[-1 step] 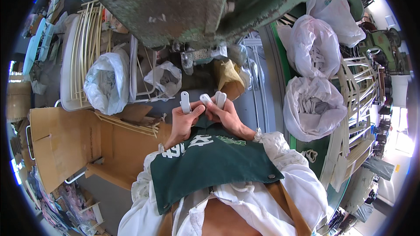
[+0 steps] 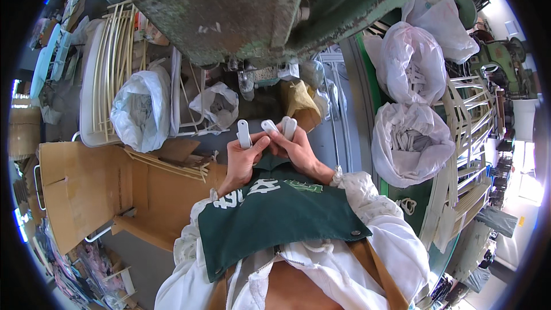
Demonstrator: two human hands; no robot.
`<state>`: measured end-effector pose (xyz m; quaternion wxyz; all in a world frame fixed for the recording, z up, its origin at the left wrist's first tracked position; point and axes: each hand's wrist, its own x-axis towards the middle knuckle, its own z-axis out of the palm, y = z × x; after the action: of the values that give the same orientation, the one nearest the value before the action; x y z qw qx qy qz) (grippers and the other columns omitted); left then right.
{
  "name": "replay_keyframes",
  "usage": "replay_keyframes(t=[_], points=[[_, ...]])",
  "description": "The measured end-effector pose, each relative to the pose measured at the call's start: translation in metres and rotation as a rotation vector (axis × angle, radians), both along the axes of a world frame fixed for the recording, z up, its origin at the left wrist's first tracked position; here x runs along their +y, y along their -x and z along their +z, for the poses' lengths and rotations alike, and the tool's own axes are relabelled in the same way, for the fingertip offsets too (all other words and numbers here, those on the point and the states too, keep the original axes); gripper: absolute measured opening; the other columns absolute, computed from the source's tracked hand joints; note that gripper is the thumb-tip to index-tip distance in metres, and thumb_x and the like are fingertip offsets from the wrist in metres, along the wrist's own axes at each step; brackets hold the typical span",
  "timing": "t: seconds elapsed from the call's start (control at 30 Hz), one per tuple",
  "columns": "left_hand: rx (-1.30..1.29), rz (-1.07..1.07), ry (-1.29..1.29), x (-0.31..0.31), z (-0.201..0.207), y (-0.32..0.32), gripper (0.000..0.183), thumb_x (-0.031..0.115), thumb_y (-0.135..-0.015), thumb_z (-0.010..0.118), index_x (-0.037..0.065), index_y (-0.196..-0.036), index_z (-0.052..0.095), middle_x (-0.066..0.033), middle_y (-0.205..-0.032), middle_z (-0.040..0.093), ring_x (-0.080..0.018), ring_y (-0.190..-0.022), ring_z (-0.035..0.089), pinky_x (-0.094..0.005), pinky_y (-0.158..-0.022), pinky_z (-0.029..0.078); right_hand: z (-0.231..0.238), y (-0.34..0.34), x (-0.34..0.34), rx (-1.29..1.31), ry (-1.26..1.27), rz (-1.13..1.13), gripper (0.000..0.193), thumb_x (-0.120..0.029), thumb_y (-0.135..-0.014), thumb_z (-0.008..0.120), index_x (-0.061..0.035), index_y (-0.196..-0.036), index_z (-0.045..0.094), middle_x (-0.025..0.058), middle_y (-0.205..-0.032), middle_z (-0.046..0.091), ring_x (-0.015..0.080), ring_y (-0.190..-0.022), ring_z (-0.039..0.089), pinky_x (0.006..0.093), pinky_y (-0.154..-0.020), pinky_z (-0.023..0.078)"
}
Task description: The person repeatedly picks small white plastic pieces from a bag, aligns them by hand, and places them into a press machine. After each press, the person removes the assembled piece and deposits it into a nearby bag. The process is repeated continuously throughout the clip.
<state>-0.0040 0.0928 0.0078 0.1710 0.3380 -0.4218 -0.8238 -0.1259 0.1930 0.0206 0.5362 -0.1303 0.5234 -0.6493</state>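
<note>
Both hands are close together above the dark green apron (image 2: 275,218), at the middle of the view. My left hand (image 2: 242,158) is closed around a flat white strip (image 2: 244,134) with a rounded end and a small hole, standing nearly upright. My right hand (image 2: 299,152) is closed on a pair of similar white strips (image 2: 290,129), their rounded ends side by side. Between the hands another white strip (image 2: 269,127) sticks up at a tilt. Fingers of both hands meet at its base, so I cannot tell which one grips it.
Above the hands hangs a worn green machine (image 2: 229,11). White bags (image 2: 139,112) of pale pieces stand at left, more bags (image 2: 410,143) at right. A large cardboard box (image 2: 86,189) lies open at lower left. Bundled pale strips (image 2: 468,138) lie at far right, a yellowish bag (image 2: 301,106) ahead.
The strip between my hands shows slightly more of its length. My hands have barely moved.
</note>
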Motion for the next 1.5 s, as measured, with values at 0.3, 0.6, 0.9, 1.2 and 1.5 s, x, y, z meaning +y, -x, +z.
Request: replay_keyframes(t=[0.3,0.6,0.9,1.2,1.5], points=[[-0.06,0.143,0.128,-0.032,0.024,0.038,0.02,0.011,-0.086,0.067,-0.002,-0.101,0.069,0.0035,-0.065,0.057,-0.0003,-0.053,0.042,-0.0175,-0.046,0.027,0.041,0.034,-0.043,0.247,0.055,0.127,0.024,-0.021,-0.1,0.043,0.0013,-0.107,0.049,0.0084,-0.075,0.062,0.0128,-0.056,0.059,0.0251,-0.05,0.047],[0.11,0.402,0.156,-0.052,0.015,0.033,0.015,0.011,-0.087,0.067,-0.002,-0.078,0.065,0.0048,-0.057,0.048,-0.0014,-0.045,0.036,-0.0197,-0.042,0.021,0.02,0.046,-0.066,0.205,0.116,-0.104,0.013,-0.009,-0.097,0.043,-0.0009,-0.1,0.053,0.007,-0.078,0.063,0.0147,-0.063,0.06,0.0259,-0.056,0.049],[0.148,0.378,0.061,-0.071,0.024,0.075,0.018,0.013,-0.083,0.072,-0.001,-0.076,0.062,0.0049,-0.055,0.047,-0.0021,-0.042,0.037,-0.0196,-0.039,0.023,-0.159,0.169,-0.14,1.797,0.238,0.006,0.031,-0.026,-0.088,0.051,-0.0059,-0.112,0.056,0.0112,-0.104,0.061,0.0254,-0.096,0.059,0.039,-0.084,0.046],[0.127,0.398,-0.026,-0.076,0.024,0.081,0.019,0.008,-0.079,0.072,0.004,-0.07,0.056,0.0046,-0.056,0.047,-0.002,-0.041,0.036,-0.0205,-0.038,0.024,-0.172,0.159,-0.162,1.977,0.131,0.041,0.031,-0.026,-0.087,0.052,-0.0058,-0.111,0.057,0.0117,-0.103,0.061,0.0256,-0.096,0.059,0.0395,-0.084,0.046],[0.31,0.066,-0.329,-0.088,-0.006,0.032,0.035,0.028,-0.098,0.043,-0.004,-0.106,0.053,-0.002,-0.07,0.046,-0.0097,-0.053,0.039,-0.0258,-0.051,0.031,-0.157,0.163,-0.16,2.026,0.049,0.074,0.031,-0.027,-0.087,0.053,-0.0058,-0.11,0.059,0.0122,-0.103,0.062,0.0258,-0.096,0.059,0.04,-0.084,0.045]])
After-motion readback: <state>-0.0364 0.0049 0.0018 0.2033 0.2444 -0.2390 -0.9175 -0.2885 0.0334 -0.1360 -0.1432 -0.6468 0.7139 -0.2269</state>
